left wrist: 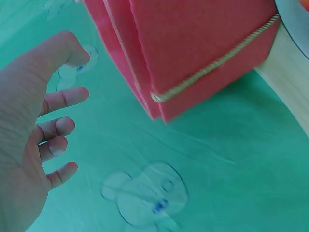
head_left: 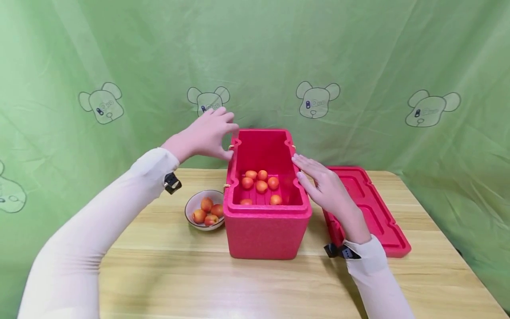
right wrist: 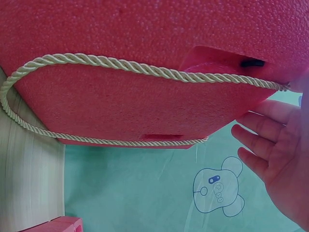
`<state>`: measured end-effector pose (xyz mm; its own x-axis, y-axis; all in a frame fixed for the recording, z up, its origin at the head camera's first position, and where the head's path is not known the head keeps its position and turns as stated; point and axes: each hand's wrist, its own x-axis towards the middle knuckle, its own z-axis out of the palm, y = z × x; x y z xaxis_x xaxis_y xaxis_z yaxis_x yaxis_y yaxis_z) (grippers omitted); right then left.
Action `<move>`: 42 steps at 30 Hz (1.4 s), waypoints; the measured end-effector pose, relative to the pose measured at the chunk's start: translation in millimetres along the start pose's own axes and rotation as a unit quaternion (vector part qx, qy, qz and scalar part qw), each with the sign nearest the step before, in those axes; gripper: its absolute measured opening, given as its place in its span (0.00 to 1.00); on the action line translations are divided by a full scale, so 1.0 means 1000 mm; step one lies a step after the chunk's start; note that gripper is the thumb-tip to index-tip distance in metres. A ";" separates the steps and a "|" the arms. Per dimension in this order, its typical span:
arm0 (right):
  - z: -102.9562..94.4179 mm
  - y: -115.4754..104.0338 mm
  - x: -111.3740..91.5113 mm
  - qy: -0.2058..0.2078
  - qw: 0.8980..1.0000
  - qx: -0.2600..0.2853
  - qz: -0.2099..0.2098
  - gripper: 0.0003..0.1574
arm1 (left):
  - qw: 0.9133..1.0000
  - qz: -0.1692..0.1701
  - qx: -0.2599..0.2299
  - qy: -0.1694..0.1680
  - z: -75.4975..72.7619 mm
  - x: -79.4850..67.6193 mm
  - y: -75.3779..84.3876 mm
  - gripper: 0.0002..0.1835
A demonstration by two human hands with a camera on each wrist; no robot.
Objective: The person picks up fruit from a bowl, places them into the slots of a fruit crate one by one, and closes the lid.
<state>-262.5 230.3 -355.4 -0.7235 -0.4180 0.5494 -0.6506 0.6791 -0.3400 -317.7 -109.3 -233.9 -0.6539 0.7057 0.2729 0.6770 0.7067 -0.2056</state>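
An uncovered red foam box (head_left: 266, 235) stands upright on the table, with several orange-red apricots (head_left: 261, 186) on its floor. By the far part of its left rim is my left hand (head_left: 209, 135), thumb and fingers spread and loosely bent. The left wrist view shows that hand (left wrist: 34, 111) apart from the box wall (left wrist: 203, 43), holding nothing. My right hand (head_left: 324, 181) rests its fairly straight fingertips at the right rim. Beneath that rim, a twisted gold cord (right wrist: 159, 72) hangs along the side in the right wrist view; the fingertips are partly hidden there.
A white bowl (head_left: 191, 201) with a dark rim holds several apricots (head_left: 206, 204), close to the box's left side. The red lid (head_left: 370, 212) lies on the wooden table (head_left: 179, 274) at right. A green curtain (head_left: 263, 53) hangs behind.
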 end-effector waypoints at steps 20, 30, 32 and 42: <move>-0.003 0.002 -0.001 -0.003 1.000 0.003 0.011 0.36 | 0.997 -0.045 -0.059 -0.027 0.067 -0.076 -0.027 0.22; -0.002 0.005 -0.002 -0.002 1.000 0.004 0.010 0.35 | 0.995 -0.032 -0.082 -0.053 0.106 -0.095 -0.016 0.20; -0.002 0.005 -0.002 -0.001 1.000 0.003 0.009 0.35 | 0.994 -0.027 -0.085 -0.062 0.112 -0.097 -0.013 0.21; -0.002 0.004 -0.002 -0.002 1.000 0.003 0.007 0.35 | 0.991 -0.003 -0.100 -0.086 0.132 -0.094 0.005 0.21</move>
<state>-262.9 234.9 -355.8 -0.7328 -0.4114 0.5420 -0.6424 0.6809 -0.3516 -297.5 -165.6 -384.5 -0.6952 0.7111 0.1054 0.7143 0.6998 -0.0096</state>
